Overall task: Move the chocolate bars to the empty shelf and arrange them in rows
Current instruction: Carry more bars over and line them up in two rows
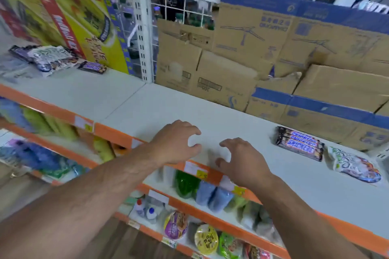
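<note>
We are in a shop. Orange-edged shelves [117, 132] carry price tags [194, 169], packaged goods [207, 239] and stacked cardboard boxes [248, 52].

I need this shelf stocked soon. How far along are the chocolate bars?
Done: a few bars lie side by side at the right of the white shelf. In hand: nothing; the left hand and right hand are open. Left: bars far left.

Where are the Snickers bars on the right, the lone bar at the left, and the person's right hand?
Snickers bars on the right [300, 143]: head view, middle wrapper of the group.
Lone bar at the left [92, 67]: head view, wrapper centre.
Right hand [242, 160]: head view, back of the hand.
</note>
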Action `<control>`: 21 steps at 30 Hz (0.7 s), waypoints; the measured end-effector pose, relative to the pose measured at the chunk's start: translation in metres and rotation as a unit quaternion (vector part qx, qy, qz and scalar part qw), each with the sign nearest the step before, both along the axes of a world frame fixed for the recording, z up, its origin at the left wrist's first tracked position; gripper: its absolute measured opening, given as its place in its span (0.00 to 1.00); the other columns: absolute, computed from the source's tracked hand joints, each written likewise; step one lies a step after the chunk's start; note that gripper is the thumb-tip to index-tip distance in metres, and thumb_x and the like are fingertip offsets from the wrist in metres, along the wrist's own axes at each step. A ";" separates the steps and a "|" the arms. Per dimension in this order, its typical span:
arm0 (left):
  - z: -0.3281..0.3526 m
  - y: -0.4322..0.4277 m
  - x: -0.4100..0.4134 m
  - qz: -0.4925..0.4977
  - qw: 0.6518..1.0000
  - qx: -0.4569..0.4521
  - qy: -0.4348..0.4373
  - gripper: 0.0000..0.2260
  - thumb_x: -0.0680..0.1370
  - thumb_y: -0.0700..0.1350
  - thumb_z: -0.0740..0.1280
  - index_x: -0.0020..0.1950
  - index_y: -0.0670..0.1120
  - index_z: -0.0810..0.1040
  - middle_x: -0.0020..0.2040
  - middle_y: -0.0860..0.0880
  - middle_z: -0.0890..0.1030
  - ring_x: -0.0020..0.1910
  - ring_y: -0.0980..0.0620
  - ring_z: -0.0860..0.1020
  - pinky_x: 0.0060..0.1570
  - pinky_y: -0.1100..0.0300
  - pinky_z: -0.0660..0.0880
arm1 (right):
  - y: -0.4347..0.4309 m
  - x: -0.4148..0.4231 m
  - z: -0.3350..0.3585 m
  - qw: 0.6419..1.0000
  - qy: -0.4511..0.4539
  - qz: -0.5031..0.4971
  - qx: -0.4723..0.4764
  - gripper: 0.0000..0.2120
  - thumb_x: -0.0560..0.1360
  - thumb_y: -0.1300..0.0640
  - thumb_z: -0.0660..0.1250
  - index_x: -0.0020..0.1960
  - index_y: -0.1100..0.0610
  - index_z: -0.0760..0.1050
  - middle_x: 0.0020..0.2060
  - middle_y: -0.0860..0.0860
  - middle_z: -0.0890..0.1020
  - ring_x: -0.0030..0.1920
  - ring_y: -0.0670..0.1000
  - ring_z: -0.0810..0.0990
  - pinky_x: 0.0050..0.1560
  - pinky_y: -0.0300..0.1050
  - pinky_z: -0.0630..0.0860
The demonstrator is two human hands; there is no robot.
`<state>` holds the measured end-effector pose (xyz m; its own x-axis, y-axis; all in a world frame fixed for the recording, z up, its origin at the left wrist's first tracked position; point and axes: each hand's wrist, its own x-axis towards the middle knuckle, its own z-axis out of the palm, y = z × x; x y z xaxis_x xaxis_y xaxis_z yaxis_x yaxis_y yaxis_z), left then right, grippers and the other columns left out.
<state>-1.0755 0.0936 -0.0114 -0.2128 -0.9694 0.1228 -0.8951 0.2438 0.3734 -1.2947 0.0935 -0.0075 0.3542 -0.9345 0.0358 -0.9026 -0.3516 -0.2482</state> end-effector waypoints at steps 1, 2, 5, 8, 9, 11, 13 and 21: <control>0.001 0.006 0.020 0.014 1.000 0.000 0.004 0.20 0.75 0.59 0.64 0.66 0.55 0.74 0.65 0.55 0.75 0.65 0.53 0.68 0.65 0.53 0.67 | 0.001 0.021 0.000 1.000 -0.003 0.009 -0.001 0.24 0.72 0.44 0.66 0.67 0.46 0.71 0.61 0.47 0.75 0.62 0.51 0.73 0.55 0.45 0.73; 0.001 0.013 0.040 0.026 1.000 0.003 0.007 0.21 0.75 0.59 0.63 0.66 0.55 0.74 0.65 0.56 0.75 0.65 0.53 0.68 0.65 0.53 0.67 | 0.002 0.042 -0.001 1.000 -0.006 0.018 -0.002 0.24 0.72 0.44 0.66 0.67 0.46 0.71 0.61 0.47 0.75 0.62 0.50 0.73 0.55 0.45 0.73; 0.002 0.031 0.096 0.063 0.998 0.011 0.007 0.21 0.75 0.59 0.63 0.67 0.55 0.73 0.66 0.55 0.74 0.66 0.53 0.67 0.66 0.53 0.66 | 0.003 0.101 -0.001 0.999 -0.013 0.049 0.001 0.24 0.72 0.44 0.66 0.67 0.46 0.71 0.61 0.47 0.76 0.62 0.50 0.73 0.55 0.45 0.73; 0.003 0.044 0.145 0.114 0.993 0.000 0.008 0.20 0.75 0.59 0.64 0.66 0.56 0.73 0.66 0.56 0.74 0.67 0.53 0.67 0.65 0.55 0.63 | -0.002 0.158 0.002 0.995 -0.006 0.097 -0.007 0.24 0.71 0.44 0.65 0.67 0.46 0.71 0.61 0.48 0.76 0.62 0.51 0.74 0.56 0.45 0.73; 0.003 0.047 0.160 0.129 0.992 -0.006 0.010 0.21 0.75 0.58 0.64 0.66 0.56 0.74 0.65 0.55 0.74 0.67 0.53 0.67 0.66 0.55 0.63 | -0.005 0.175 0.002 0.994 -0.005 0.109 -0.007 0.24 0.72 0.43 0.65 0.67 0.46 0.71 0.61 0.48 0.75 0.62 0.51 0.74 0.56 0.46 0.73; 0.003 0.052 0.189 0.157 0.987 -0.014 0.016 0.21 0.74 0.57 0.65 0.66 0.54 0.74 0.65 0.54 0.75 0.66 0.51 0.69 0.66 0.56 0.65 | -0.012 0.209 0.002 0.991 -0.001 0.132 -0.002 0.24 0.72 0.43 0.65 0.67 0.46 0.71 0.61 0.48 0.75 0.62 0.51 0.73 0.56 0.46 0.73; 0.000 0.054 0.217 0.181 0.983 -0.014 0.015 0.21 0.74 0.57 0.65 0.66 0.54 0.75 0.64 0.53 0.76 0.64 0.51 0.70 0.65 0.56 0.66 | -0.021 0.243 0.001 0.988 0.002 0.156 0.007 0.24 0.72 0.42 0.66 0.67 0.46 0.70 0.62 0.48 0.74 0.62 0.51 0.73 0.57 0.47 0.73; -0.007 0.027 0.338 0.239 0.971 0.007 0.004 0.22 0.75 0.57 0.65 0.67 0.51 0.74 0.63 0.51 0.76 0.63 0.50 0.71 0.64 0.54 0.68 | -0.081 0.376 -0.015 0.973 -0.005 0.230 0.023 0.24 0.72 0.42 0.65 0.66 0.46 0.71 0.61 0.48 0.73 0.63 0.51 0.73 0.58 0.47 0.72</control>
